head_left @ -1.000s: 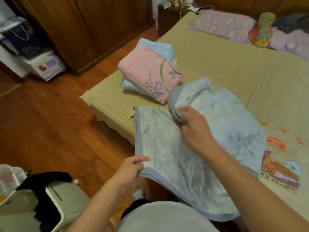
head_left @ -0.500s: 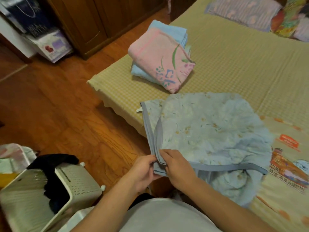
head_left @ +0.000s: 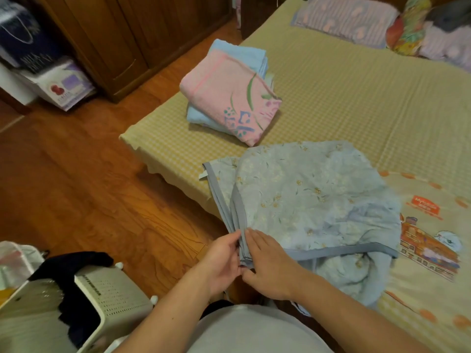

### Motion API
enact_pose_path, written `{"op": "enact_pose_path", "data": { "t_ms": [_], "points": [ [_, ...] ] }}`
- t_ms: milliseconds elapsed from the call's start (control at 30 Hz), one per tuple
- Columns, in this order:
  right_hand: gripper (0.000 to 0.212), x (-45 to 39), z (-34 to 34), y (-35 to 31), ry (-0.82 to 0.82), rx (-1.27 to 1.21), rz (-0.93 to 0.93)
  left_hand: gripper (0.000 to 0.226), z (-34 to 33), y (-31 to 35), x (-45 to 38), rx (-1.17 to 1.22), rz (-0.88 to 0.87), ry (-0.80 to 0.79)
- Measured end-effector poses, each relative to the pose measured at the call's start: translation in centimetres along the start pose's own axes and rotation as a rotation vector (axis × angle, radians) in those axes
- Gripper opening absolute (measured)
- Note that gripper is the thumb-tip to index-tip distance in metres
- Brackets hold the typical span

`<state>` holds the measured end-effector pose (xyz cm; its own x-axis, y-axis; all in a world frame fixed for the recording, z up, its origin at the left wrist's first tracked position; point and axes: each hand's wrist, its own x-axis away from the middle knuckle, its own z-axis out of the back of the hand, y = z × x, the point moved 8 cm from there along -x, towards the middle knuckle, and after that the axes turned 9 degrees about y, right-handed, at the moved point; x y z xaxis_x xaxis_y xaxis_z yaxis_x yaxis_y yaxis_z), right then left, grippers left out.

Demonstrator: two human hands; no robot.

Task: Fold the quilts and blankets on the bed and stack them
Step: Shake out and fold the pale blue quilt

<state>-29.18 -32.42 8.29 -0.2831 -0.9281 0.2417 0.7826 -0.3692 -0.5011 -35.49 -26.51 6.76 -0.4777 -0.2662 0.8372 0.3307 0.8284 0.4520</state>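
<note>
Hands meet at the bed's (head_left: 163, 146) near edge. Left hand (head_left: 221, 261) and right hand (head_left: 270, 266) pinch the blue quilt's (head_left: 313, 194) matched corners; the quilt spreads beyond them.

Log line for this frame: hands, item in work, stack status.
left hand + right hand: pinching grey-trimmed corners together | blue floral quilt: half folded on bed | pink blanket: stacked on blue one

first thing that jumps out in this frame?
Both hands, the left hand and right hand, meet at the near bed edge, pinching the grey-trimmed corners of a pale blue floral quilt together. Behind it, near the bed's corner, a folded pink blanket tops a light blue one.
</note>
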Motion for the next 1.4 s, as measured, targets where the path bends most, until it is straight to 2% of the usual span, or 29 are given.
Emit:
{"op": "enact_pose_path", "data": {
  "t_ms": [67, 133, 200, 233, 300, 400, 467, 500, 567, 600, 667, 733, 900, 933, 1033, 1067, 1167, 1267, 1400],
  "points": [
    [0.086, 0.3, 1.6, 0.3, 0.102, 0.000, 0.036, 0.039, -1.1, 0.0, 0.4, -0.017, -0.011, -0.089],
    [0.076, 0.8, 3.0, 1.5, 0.274, -0.045, 0.006, 0.037, -2.6, 0.4, 0.9, -0.077, -0.033, -0.221],
    [0.065, 1.5, 4.2, 3.6, 0.396, -0.198, -0.115, 0.032, -3.6, 1.2, 0.4, -0.336, -0.112, -0.254],
    [0.060, 2.0, 4.8, 4.6, 0.431, -0.277, -0.193, 0.036, -3.7, 1.7, 0.0, -0.537, -0.173, -0.223],
    [0.055, 2.8, 6.1, 6.0, 0.485, -0.372, -0.280, 0.043, -4.0, 3.5, -1.1, -0.945, -0.357, -0.172],
    [0.047, 2.9, 9.2, 6.3, 0.543, -0.424, -0.336, 0.027, -5.5, 6.3, -3.2, -1.458, -0.738, -0.147],
    [0.037, 2.8, 12.3, 5.9, 0.604, -0.470, -0.342, 0.020, -6.9, 9.0, -3.9, -1.620, -0.986, -0.055],
    [0.035, 2.7, 14.2, 5.9, 0.645, -0.485, -0.357, 0.020, -7.9, 10.3, -4.2, -1.628, -1.071, -0.062],
    [0.039, 2.7, 17.7, 6.2, 0.716, -0.496, -0.403, 0.023, -10.0, 12.5, -4.3, -1.571, -1.118, -0.221],
    [0.042, 2.8, 19.1, 6.3, 0.733, -0.505, -0.438, 0.028, -11.0, 13.2, -4.2, -1.510, -1.087, -0.357],
    [0.038, 3.1, 21.3, 6.6, 0.740, -0.517, -0.504, 0.033, -12.6, 14.5, -3.6, -1.335, -0.906, -0.574],
    [0.030, 3.2, 22.7, 6.3, 0.732, -0.500, -0.546, 0.031, -13.7, 15.5, -3.6, -1.229, -0.788, -0.674],
    [0.027, 2.6, 23.5, 5.5, 0.734, -0.473, -0.629, 0.019, -15.4, 16.0, -5.1, -1.347, -0.798, -0.857],
    [0.025, 2.4, 23.4, 5.4, 0.739, -0.476, -0.648, 0.020, -15.4, 16.2, -5.3, -1.381, -0.878, -0.869],
    [0.021, 2.1, 23.7, 5.4, 0.811, -0.526, -0.715, 0.016, -14.9, 18.9, -4.4, -1.276, -1.352, -0.828],
    [0.021, 2.1, 24.0, 5.4, 0.842, -0.526, -0.734, 0.014, -14.5, 19.4, -4.1, -1.250, -1.407, -0.836],
    [0.021, 1.5, 24.6, 5.3, 0.840, -0.481, -0.758, 0.031, -13.3, 19.7, -5.0, -1.334, -1.417, -0.803],
    [0.018, 0.4, 24.8, 5.0, 0.809, -0.469, -0.760, 0.050, -13.6, 21.0, -5.4, -1.286, -1.424, -0.695],
    [0.016, -0.5, 25.5, 4.3, 0.819, -0.487, -0.750, 0.047, -15.2, 20.7, -4.0, -1.250, -1.567, -0.647]
  ]
}}
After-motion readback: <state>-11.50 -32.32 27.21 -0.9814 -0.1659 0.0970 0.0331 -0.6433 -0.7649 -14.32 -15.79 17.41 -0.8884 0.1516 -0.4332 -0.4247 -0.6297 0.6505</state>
